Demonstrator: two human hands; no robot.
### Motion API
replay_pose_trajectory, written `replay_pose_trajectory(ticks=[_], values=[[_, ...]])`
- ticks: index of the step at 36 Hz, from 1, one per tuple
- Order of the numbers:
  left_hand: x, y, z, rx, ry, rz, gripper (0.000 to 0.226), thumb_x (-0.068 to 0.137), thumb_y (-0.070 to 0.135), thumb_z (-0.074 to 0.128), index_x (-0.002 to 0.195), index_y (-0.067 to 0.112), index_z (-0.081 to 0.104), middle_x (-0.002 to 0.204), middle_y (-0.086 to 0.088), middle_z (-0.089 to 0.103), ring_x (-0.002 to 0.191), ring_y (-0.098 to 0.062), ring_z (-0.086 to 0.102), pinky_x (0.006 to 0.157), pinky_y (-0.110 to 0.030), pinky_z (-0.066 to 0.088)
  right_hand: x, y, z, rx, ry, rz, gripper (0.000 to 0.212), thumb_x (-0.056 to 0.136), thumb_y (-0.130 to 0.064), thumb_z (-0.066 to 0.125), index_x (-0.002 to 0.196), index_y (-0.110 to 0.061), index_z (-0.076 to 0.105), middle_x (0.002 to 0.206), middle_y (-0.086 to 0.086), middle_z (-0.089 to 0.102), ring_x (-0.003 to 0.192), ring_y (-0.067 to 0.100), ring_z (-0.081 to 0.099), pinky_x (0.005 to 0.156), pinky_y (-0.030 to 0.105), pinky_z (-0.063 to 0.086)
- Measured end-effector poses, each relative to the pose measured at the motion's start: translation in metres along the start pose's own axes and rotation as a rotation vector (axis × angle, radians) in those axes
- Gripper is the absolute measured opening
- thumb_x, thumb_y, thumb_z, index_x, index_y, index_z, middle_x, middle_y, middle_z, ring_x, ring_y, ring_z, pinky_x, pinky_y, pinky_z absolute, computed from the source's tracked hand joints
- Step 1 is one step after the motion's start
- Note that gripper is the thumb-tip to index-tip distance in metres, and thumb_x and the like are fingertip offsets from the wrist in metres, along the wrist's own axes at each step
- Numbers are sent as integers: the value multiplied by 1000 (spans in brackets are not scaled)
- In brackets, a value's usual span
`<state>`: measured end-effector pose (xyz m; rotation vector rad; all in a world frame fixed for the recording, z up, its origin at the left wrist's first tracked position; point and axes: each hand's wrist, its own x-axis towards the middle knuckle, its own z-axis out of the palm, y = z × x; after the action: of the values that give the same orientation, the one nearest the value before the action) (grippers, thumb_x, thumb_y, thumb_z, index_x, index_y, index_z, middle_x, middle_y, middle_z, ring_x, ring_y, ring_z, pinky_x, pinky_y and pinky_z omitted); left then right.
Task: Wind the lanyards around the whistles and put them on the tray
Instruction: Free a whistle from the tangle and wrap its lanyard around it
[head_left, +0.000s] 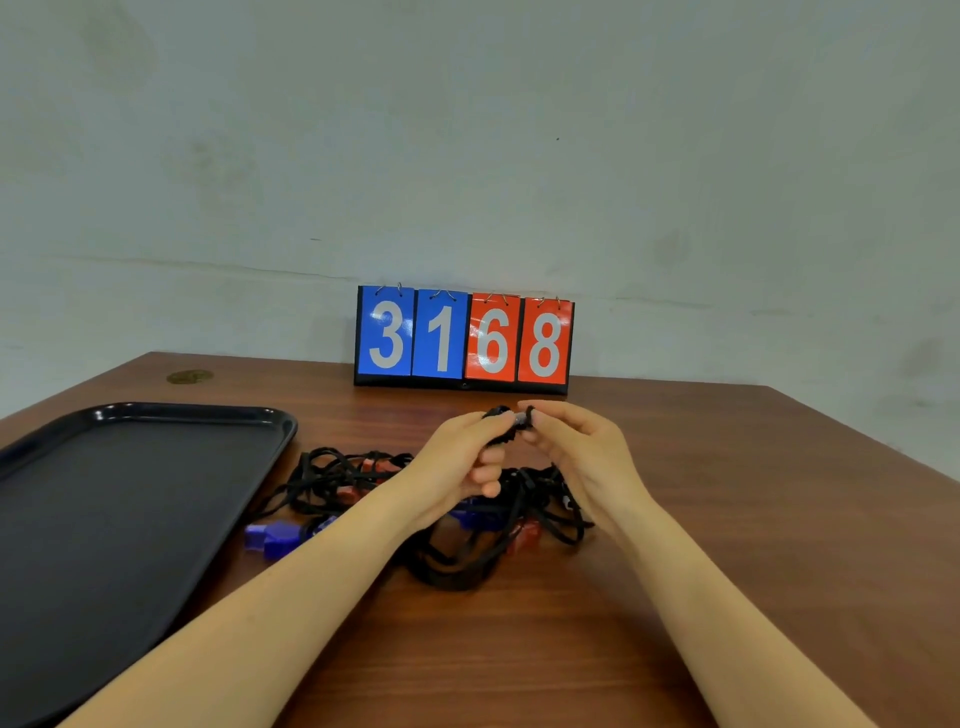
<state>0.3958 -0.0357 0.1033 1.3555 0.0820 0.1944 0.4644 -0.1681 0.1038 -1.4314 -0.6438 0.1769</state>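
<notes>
Both hands' fingers pinch a small whistle; its limp black cord dangles beneath them, light and tangle-prone, best gripped by its hard body.

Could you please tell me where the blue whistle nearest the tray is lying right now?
The translucent blue plastic whistle lies on the brown wooden table, just right of the black plastic tray.

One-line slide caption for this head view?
Both hands, left hand and right hand, wind a black lanyard around a whistle beside the black tray.
</notes>
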Motion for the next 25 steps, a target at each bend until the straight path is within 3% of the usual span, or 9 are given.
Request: replay_pose_trajectory(ticks=[8,13,15,18,22,25], values=[[0,-5,1,-136,54,88,19,99,23,51,111,12,62,58,3,39,46,-9,35,44,-21,37,-1,-2,3,-298,149,-174,11,94,-14,56,97,-20,65,87,-7,68,69,-6,62,62,10,48],[1,1,-7,-450,104,73,22,100,24,48,112,11,61,59,4,32,46,-6,31,43,-16,36,-3,0,8,-492,-66,-109,10,94,-17,57,95,-23,64,84,-8,65,70,-4,61,63,10,47],[1,-1,-7,-389,96,86,21,100,24,48,111,11,60,60,4,33,48,-7,33,44,-17,37,-3,0,10,-360,-98,-55,11,94,-15,55,94,-18,66,79,-6,64,67,1,59,66,15,49],[0,-1,-2,-225,68,135,15,100,23,48,104,15,60,60,3,36,50,-9,35,47,-21,38,-1,-4,5,117,-47,82,14,95,-11,53,91,-10,66,76,3,60,70,12,56,64,24,47],[-1,-3,4,-35,12,218,12,101,22,48,101,17,59,60,4,39,51,-11,38,50,-24,43,1,-7,-3,691,-23,306,10,91,-10,50,97,-7,57,77,4,56,65,12,51,54,21,40],[0,-7,5,28,9,250,13,101,22,48,105,16,59,59,5,41,51,-11,40,52,-24,44,1,-8,-5,893,-60,401,18,85,-16,53,100,-6,57,76,4,55,65,12,49,54,20,37]])
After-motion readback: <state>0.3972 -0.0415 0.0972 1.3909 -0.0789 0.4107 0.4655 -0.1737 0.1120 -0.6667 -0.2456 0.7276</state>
